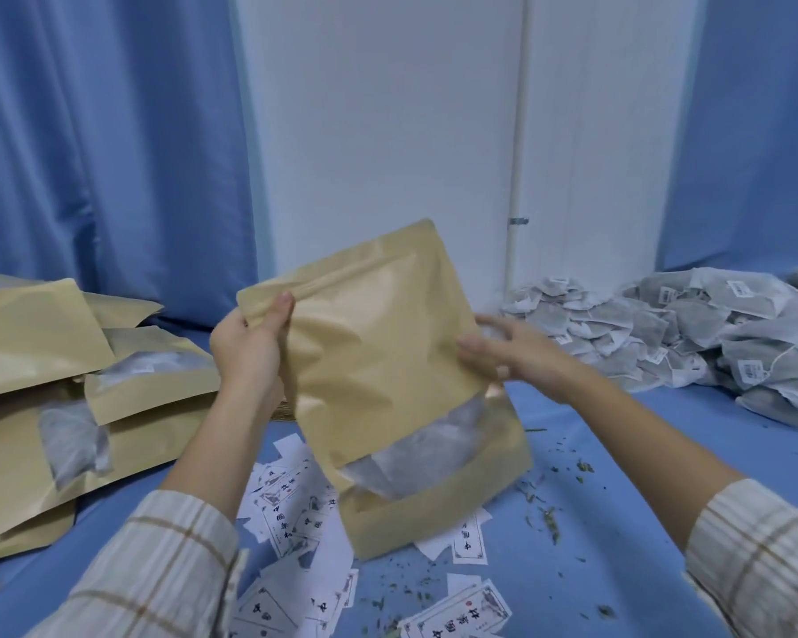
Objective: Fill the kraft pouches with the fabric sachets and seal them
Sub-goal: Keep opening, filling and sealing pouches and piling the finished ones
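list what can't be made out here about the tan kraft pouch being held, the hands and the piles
Head view only:
- Tan kraft pouch: whether its top strip is sealed; how many sachets sit behind the clear window.
- Right hand: motion-blurred, partly behind the pouch; its grip is unclear.
- Left hand: fingers hidden behind the pouch corner it pinches.
- Stack of filled kraft pouches: cut off by the left edge.
- Grey fabric sachet heap: labels too small; the right edge cuts it.
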Demonstrator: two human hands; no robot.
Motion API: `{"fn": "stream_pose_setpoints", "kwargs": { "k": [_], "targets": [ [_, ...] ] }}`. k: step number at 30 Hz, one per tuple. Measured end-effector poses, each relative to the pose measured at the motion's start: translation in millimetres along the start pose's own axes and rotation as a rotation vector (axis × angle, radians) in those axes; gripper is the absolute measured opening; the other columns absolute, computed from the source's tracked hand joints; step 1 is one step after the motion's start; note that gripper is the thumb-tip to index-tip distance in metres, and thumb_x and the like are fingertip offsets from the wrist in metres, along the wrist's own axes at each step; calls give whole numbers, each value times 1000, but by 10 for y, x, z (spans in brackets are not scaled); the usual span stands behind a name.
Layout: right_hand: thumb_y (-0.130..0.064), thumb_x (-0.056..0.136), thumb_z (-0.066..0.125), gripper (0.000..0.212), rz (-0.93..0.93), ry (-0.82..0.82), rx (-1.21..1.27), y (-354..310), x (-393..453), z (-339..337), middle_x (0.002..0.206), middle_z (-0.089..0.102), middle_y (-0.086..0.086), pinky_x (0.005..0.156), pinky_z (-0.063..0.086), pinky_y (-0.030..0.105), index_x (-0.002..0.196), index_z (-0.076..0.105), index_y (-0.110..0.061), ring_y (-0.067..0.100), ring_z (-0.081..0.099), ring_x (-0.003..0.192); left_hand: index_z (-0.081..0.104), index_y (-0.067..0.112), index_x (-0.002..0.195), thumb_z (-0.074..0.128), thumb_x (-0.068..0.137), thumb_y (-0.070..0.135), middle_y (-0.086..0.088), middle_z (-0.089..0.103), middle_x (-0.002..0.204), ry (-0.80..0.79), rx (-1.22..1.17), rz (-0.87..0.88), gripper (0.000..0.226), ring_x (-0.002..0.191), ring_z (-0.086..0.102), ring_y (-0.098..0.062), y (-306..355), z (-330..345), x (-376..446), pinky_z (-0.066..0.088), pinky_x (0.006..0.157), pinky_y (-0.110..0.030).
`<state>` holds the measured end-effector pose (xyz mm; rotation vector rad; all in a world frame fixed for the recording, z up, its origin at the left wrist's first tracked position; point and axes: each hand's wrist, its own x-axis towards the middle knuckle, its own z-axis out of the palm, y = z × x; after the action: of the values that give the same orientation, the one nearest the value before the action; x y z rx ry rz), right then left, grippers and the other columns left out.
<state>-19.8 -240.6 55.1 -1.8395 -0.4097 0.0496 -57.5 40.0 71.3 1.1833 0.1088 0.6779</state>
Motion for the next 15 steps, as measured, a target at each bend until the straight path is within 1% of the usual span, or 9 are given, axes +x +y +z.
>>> {"fn": "stream_pose_setpoints", "kwargs": {
  "k": [1,3,5,7,9,10,12,13,15],
  "targets": [
    [-51,66,74,56,29,-97,-49,111,-19,20,100,72,-7,71,54,26,114,62,-25,7,69,91,66,12,83,70,85,18,-3,69,89,9,-38,-25,7,81,65,-19,-27,-9,18,55,77,-33],
    [-48,67,74,44,19,-133,-23,264,-49,58,104,71,-8,70,53,21,106,68,-29,8,67,96,66,12,82,71,85,19,-2,69,88,17,-64,-49,9,81,66,-18,-78,-16,62,55,76,-31],
    [-33,76,72,28,-54,-55,72,373,-40,91,103,72,-5,70,52,17,102,70,-25,10,68,95,65,12,82,72,83,23,-1,70,87,-10,-67,-75,14,80,66,-18,-121,-34,116,55,74,-30],
    [-22,81,69,20,-100,60,139,443,-15,139,100,73,0,72,53,18,100,71,-18,13,69,93,61,10,89,75,77,34,-3,69,90,-93,-26,-124,30,78,65,-19,-164,-78,142,53,70,-33],
    [-17,83,67,20,-85,157,246,492,21,208,96,73,4,67,55,22,102,70,-11,16,70,86,61,11,96,78,62,48,-3,72,94,-265,110,-221,53,74,67,-22,-265,-169,112,51,61,-30],
    [-17,84,66,20,-61,193,317,510,29,253,94,74,5,64,55,24,102,70,-9,16,70,83,65,14,96,77,55,53,-2,73,91,-370,191,-291,58,69,68,-21,-343,-237,62,51,57,-28],
    [-16,86,65,14,5,264,440,533,56,361,89,74,2,59,55,25,98,70,-12,16,71,77,71,19,91,76,49,57,0,72,78,-528,344,-419,57,63,67,-17,-500,-355,-62,49,52,-24],
    [-15,87,64,10,44,299,479,551,71,423,85,74,1,57,54,25,95,69,-13,15,70,74,72,18,89,78,49,55,-1,71,76,-555,369,-464,55,64,68,-15,-561,-396,-108,50,52,-24],
    [-13,88,63,6,105,345,528,588,89,543,76,73,0,52,53,22,90,69,-12,12,70,65,73,14,84,81,47,47,-3,71,78,-510,323,-527,50,65,69,-15,-621,-450,-119,52,51,-26]
  ]
}}
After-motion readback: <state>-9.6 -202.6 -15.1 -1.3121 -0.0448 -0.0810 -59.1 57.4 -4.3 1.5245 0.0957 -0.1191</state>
